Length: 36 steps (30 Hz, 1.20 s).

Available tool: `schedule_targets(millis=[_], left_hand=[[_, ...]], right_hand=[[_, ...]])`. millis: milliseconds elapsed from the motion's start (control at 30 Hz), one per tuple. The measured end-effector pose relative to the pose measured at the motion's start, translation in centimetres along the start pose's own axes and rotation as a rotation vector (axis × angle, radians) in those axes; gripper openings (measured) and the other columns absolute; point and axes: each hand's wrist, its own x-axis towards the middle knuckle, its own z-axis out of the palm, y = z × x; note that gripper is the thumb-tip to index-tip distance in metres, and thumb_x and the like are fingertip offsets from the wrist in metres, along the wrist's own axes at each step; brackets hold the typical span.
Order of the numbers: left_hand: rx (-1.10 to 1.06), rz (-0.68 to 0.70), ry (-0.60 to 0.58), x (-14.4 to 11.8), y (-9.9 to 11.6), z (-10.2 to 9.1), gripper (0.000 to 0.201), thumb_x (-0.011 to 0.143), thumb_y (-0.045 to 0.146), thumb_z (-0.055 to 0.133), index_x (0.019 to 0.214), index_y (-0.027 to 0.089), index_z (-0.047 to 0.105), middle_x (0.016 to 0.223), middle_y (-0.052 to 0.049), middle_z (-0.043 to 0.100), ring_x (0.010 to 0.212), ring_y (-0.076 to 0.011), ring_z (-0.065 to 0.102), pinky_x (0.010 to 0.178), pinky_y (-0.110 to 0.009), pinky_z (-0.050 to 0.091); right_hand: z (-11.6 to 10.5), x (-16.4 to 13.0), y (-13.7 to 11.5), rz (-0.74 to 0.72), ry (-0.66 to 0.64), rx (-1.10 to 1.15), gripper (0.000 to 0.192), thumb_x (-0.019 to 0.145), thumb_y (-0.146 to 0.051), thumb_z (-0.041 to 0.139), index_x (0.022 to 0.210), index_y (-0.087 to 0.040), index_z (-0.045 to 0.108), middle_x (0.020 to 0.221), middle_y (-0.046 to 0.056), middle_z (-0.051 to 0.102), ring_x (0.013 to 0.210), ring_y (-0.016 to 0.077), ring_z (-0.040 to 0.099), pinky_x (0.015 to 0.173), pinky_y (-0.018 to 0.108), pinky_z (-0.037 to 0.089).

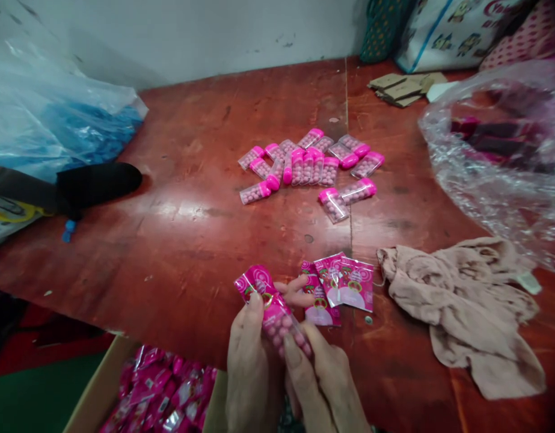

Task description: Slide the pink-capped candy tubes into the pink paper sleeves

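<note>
Left hand and right hand are clamped on a pink-capped tube at the surface near edge; bare surface is left between tube and tube pile

Low in the frame's middle, both hands meet over a tube at the table edge. Packets lie just right of them, a cloth farther right. A heap of tubes sits at centre, behind. Bags fill the upper right and the upper left. A box sits lower left, below the table.
</note>
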Motion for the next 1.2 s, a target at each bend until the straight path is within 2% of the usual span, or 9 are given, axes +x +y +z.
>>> schedule_targets(millis=[167,333,467,600,767,933,1033,1133,1200], left_hand=[[-0.037,0.010,-0.075,0.7,-0.5,-1.3,0.028,0.084,0.038,0.050,0.078,0.017,0.067,0.094,-0.012,0.071,0.040,-0.0062,0.054,0.033,-0.015,0.041],[-0.023,0.116,-0.077,0.4,-0.2,-1.1,0.029,0.081,0.045,0.052,0.089,0.021,0.067,0.091,-0.009,0.072,0.068,-0.0169,0.066,0.056,-0.025,0.052],[-0.018,0.101,-0.191,0.1,0.0,-0.8,0.037,0.080,0.044,0.055,0.103,0.016,0.064,0.099,-0.013,0.071,0.057,-0.0109,0.063,0.054,-0.020,0.050],[-0.060,0.073,-0.188,-0.2,-0.2,-0.4,0.030,0.080,0.037,0.057,0.089,0.010,0.067,0.097,-0.016,0.071,0.059,-0.0101,0.062,0.053,-0.017,0.049],[-0.061,-0.013,-0.175,-0.9,-0.7,0.3,0.030,0.079,0.038,0.059,0.075,0.010,0.068,0.070,-0.012,0.072,0.042,-0.0078,0.055,0.041,-0.014,0.045],[-0.048,0.030,-0.108,-2.2,-1.0,0.3,0.022,0.078,0.028,0.062,0.093,0.013,0.068,0.095,-0.012,0.071,0.059,-0.0086,0.063,0.060,-0.016,0.052],[-0.026,0.044,-0.142,-2.6,-0.9,-0.2,0.026,0.078,0.022,0.061,0.102,0.014,0.065,0.112,-0.012,0.065,0.073,-0.0105,0.065,0.070,-0.017,0.052],[0.011,0.110,-0.134,-2.5,-0.6,-1.0,0.022,0.080,0.022,0.058,0.098,0.012,0.067,0.101,-0.013,0.069,0.080,-0.0143,0.065,0.072,-0.020,0.051],[0.033,0.213,-0.100,-2.4,-0.3,-1.4,0.016,0.080,0.021,0.059,0.088,0.012,0.068,0.085,-0.010,0.071,0.073,-0.0129,0.065,0.068,-0.019,0.051]], right_hand=[[0.0,-0.5,0.0,0.063,-0.111,0.062,0.037,0.092,-0.047,0.030,0.087,-0.022,0.057,0.053,-0.001,0.056,0.041,0.0123,0.054,0.037,0.018,0.042],[0.3,0.0,0.2,0.070,-0.064,0.082,0.040,0.091,-0.050,0.031,0.098,-0.022,0.059,0.063,0.001,0.061,0.054,0.0146,0.060,0.045,0.020,0.046],[0.3,0.8,0.1,0.078,-0.051,0.121,0.041,0.091,-0.050,0.033,0.101,-0.022,0.061,0.064,0.001,0.061,0.062,0.0166,0.062,0.056,0.023,0.049],[0.2,0.3,-0.2,0.114,-0.050,0.145,0.037,0.091,-0.045,0.034,0.107,-0.022,0.060,0.071,0.003,0.063,0.066,0.0190,0.060,0.062,0.027,0.049],[0.3,-0.9,-0.7,0.071,0.091,0.188,0.039,0.089,-0.045,0.038,0.112,-0.020,0.058,0.099,0.011,0.066,0.079,0.0232,0.062,0.072,0.030,0.048],[0.1,0.2,-0.9,0.056,0.026,0.324,0.036,0.091,-0.044,0.037,0.098,-0.018,0.061,0.062,0.002,0.062,0.051,0.0146,0.057,0.049,0.022,0.045],[0.0,0.4,-0.7,0.046,-0.023,0.347,0.034,0.091,-0.041,0.039,0.096,-0.016,0.061,0.061,0.002,0.062,0.051,0.0139,0.057,0.045,0.021,0.040],[-0.2,0.0,-0.4,-0.061,-0.063,0.237,0.030,0.092,-0.034,0.038,0.103,-0.017,0.059,0.074,0.005,0.066,0.061,0.0162,0.060,0.052,0.023,0.042],[-0.6,-0.1,-0.3,-0.191,0.040,0.155,0.024,0.091,-0.030,0.041,0.099,-0.018,0.060,0.078,0.005,0.065,0.066,0.0167,0.060,0.058,0.025,0.043]])
